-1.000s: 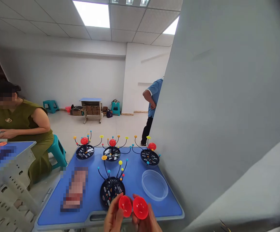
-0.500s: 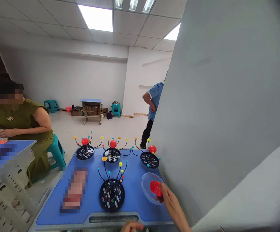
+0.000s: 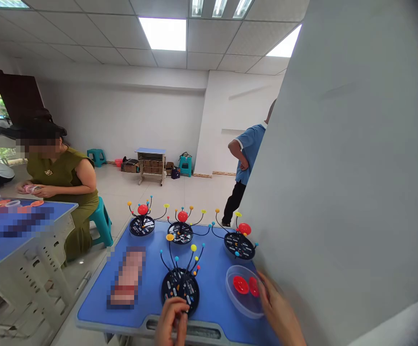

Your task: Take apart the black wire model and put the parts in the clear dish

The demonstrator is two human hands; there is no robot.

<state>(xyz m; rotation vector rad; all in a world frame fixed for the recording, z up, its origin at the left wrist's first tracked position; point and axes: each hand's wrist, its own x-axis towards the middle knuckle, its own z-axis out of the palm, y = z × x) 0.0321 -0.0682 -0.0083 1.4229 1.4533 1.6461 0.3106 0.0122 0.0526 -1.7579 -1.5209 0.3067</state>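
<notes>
A solar system model [image 3: 180, 290] with a round black base and thin curved arms tipped with coloured balls stands at the table's front. My left hand [image 3: 172, 319] is at its front edge, fingers curled and pressed together. Whether they grip the rim or something small is hidden. To the right is a clear plastic bowl [image 3: 243, 307] with a red half shell [image 3: 241, 285] and a second red half shell [image 3: 254, 287] inside. My right hand [image 3: 277, 302] is closed on the bowl's right rim, its fingertips close to the second shell.
Behind stand a left model [image 3: 142, 225], a middle model [image 3: 180, 232] and a right model [image 3: 239, 245], each with a red ball. A blurred flat item [image 3: 126, 278] lies on the blue table [image 3: 96, 307]. A grey wall [image 3: 338, 192] borders the right. A person [image 3: 68, 178] sits at another table.
The red half shell that my right hand held over the bowl is now in the bowl. My left hand has come up to the front model. The view has swung left.
</notes>
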